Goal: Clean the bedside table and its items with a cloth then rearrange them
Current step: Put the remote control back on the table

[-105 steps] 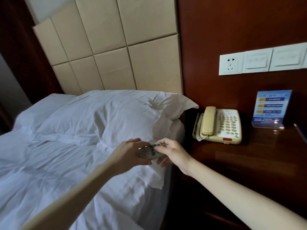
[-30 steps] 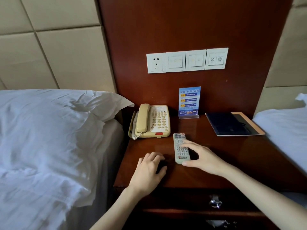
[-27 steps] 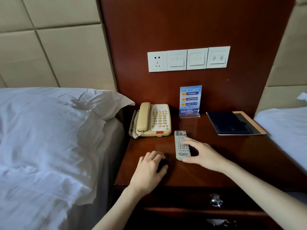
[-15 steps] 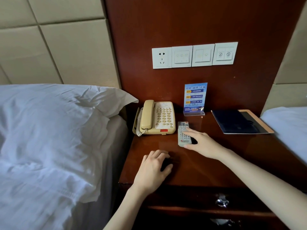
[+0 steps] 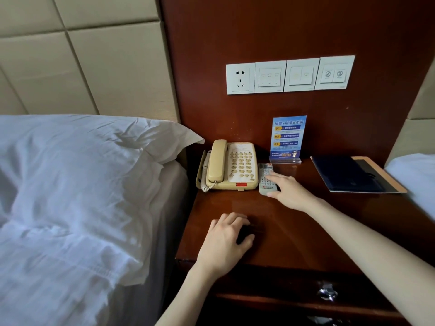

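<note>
The dark glossy bedside table (image 5: 306,234) stands between two beds. My right hand (image 5: 290,192) lies with straight fingers on a grey remote (image 5: 264,172), which sits flat right beside the cream telephone (image 5: 231,165); the thumb touches the remote's near end. My left hand (image 5: 226,241) rests near the table's front left, its fingers curled over a small dark cloth (image 5: 244,233) that is mostly hidden beneath the palm.
A blue sign in a clear stand (image 5: 288,137) stands at the back against the wood panel. A dark folder (image 5: 348,174) lies at the back right. White pillows (image 5: 82,172) press against the table's left side, another bed (image 5: 414,175) borders the right. A drawer handle (image 5: 326,292) shows below.
My right hand has slid the remote away from me, from the table's middle to a spot beside the telephone. My left hand has stayed in place at the front of the table.
</note>
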### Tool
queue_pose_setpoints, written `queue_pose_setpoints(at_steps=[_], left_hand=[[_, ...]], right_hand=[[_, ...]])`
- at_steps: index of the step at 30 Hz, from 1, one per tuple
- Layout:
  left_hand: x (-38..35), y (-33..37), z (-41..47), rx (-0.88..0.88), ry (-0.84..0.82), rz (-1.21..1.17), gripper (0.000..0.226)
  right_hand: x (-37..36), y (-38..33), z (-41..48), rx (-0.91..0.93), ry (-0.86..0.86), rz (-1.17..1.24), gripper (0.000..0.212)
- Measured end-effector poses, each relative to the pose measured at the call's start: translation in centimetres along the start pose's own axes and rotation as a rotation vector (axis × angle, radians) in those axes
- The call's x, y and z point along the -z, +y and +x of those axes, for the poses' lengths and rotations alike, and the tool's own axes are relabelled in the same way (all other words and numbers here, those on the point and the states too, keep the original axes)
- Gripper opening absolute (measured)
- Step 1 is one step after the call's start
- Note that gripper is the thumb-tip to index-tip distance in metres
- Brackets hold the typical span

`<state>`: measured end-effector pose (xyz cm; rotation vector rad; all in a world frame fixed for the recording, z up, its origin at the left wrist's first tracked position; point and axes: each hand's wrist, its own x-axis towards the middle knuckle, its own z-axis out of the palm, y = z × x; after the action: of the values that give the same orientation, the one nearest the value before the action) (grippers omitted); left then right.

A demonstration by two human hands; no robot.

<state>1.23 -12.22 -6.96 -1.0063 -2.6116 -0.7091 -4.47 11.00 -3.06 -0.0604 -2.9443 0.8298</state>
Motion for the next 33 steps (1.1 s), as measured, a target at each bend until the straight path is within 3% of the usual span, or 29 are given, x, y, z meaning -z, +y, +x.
queue_pose_setpoints(at_steps=[20, 33], left_hand=[[0.0, 0.1, 0.2, 0.012, 0.041, -0.02, 0.025], [0.0, 0.4, 0.3, 0.045, 0.048, -0.021, 0.022]], right_hand=[[-0.3, 0.6, 1.3, 0.012, -0.047, -0.098, 0.06], [1.2, 1.0, -3.5, 0.116, 0.031, -0.14, 0.059]])
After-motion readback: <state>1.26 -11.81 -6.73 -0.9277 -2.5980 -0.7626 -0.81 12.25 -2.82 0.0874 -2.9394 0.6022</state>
